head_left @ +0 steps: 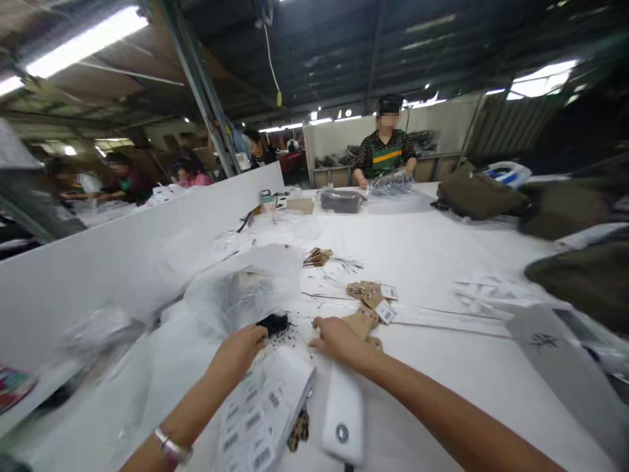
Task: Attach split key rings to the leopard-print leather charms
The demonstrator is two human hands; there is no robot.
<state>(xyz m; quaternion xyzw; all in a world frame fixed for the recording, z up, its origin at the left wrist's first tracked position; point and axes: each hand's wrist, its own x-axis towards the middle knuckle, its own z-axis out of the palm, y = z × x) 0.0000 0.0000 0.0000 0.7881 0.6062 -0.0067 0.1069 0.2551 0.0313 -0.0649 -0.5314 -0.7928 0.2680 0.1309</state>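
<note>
My left hand [240, 351] is closed on the edge of a small black bundle [274, 323], perhaps a little bag. Small black bits [281, 337] lie scattered on the white table beside it. To the right, my right hand [337, 339] hovers low over the table, its thumb and forefinger curled with a gap between them. Tan patterned card pieces [363, 321] lie just beyond that hand, some carrying white barcode tags [386, 311]. Nearer to me are a sheet of barcode labels [260, 410] and a white device [343, 413] with a round button.
Clear plastic bags [240, 295] crowd the left, along a low white partition [162, 223]. More brown tags with strings [318, 257] lie ahead. Dark olive cloth items [479, 191] pile up at right. Across the table a co-worker [386, 147] handles a plastic-wrapped item.
</note>
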